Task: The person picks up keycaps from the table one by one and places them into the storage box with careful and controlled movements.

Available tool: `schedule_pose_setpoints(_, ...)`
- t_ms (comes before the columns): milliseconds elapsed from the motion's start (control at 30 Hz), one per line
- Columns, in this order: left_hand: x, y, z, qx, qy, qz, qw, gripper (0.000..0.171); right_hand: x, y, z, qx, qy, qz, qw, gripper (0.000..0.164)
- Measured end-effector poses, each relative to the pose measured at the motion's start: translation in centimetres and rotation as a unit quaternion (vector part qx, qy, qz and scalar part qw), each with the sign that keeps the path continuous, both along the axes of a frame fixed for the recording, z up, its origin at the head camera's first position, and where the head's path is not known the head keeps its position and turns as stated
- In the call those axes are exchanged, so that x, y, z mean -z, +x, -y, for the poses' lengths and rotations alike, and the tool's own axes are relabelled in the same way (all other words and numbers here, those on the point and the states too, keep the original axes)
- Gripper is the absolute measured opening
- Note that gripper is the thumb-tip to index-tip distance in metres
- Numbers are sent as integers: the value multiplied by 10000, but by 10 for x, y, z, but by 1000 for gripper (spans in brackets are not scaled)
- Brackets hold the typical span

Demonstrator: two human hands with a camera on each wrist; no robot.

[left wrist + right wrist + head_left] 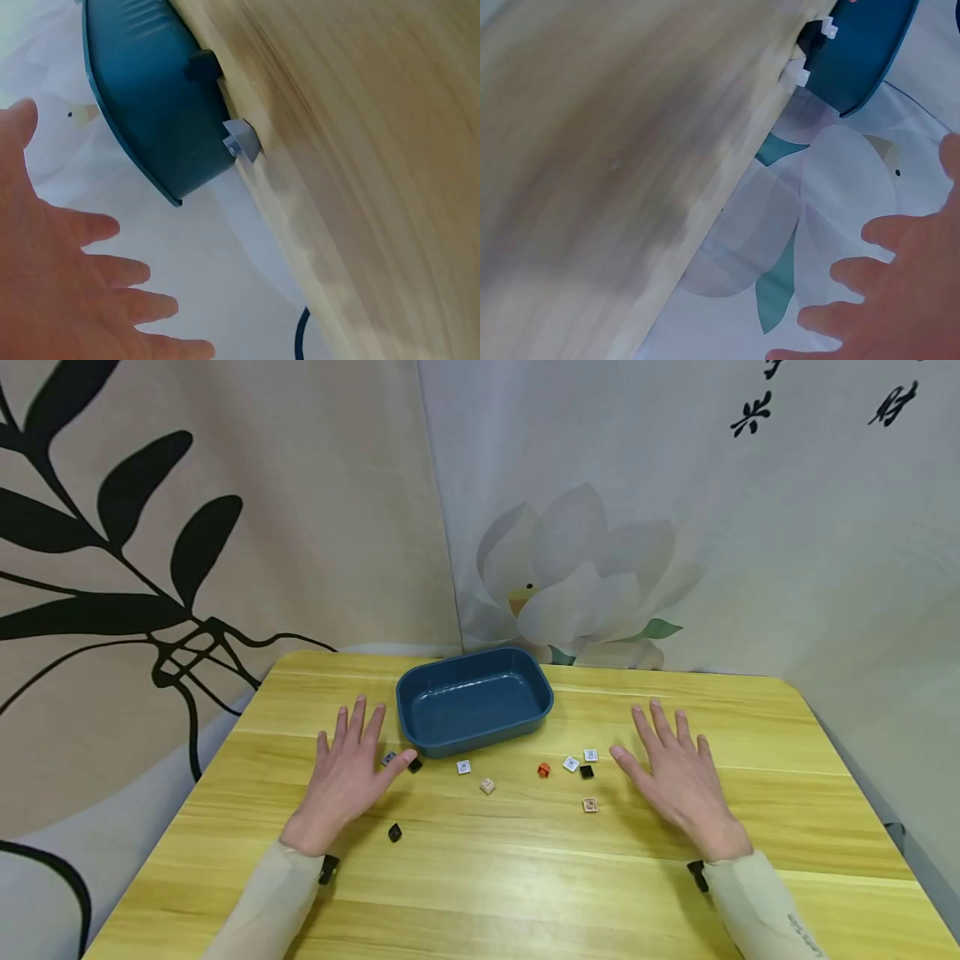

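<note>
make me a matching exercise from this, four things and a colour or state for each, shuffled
Things:
1. tray
2. tabletop
3. orange piece
4. left hand

Colours and states:
A. yellowish, with a wood grain
B. fingers spread
C. dark blue
D. small, lying loose

Right pairs: 1-C, 2-A, 3-D, 4-B

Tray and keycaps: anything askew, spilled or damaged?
The tray sits askew to the back edge of the table, and the keycaps lie scattered in front of it, in no order. No damage shows.
</note>
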State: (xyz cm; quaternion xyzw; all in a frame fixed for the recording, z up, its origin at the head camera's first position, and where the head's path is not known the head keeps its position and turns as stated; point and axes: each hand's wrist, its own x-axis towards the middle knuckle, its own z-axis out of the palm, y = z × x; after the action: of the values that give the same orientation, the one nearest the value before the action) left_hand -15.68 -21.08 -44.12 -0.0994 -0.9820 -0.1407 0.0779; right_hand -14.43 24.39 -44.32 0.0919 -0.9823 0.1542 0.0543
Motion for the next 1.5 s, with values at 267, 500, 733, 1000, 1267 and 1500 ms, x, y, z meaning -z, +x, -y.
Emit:
schedule_pose_setpoints(267, -6, -1, -10, -25, 412, -55, 9991, 93, -6, -4, 13, -141, -259, 90, 9995, 78)
schedule_pose_setpoints(500, -8, -9, -20, -45, 918, 102, 9957, 93, -11, -15, 34, -352, -431, 94, 9984, 79)
schedule_pose_setpoints(733, -4, -22, -27, -93, 923, 505, 9944, 99, -15, -29, 60, -552, -431, 204, 9973, 81)
schedule_pose_setpoints(1000, 6, -31, -32, -111, 608, 960, 9935, 105, -10, -43, 81, -1035, -125, 477, 9934, 81)
schedule_pose_setpoints(1267, 8, -30, -34, -78, 516, 899, 9946, 103, -4, -42, 89, -1215, 4, 681, 9902, 80)
schedule_pose_setpoints(1500, 9, -30, -35, -35, 491, 923, 9945, 105, -3, -33, 86, -1260, 169, 500, 9906, 78)
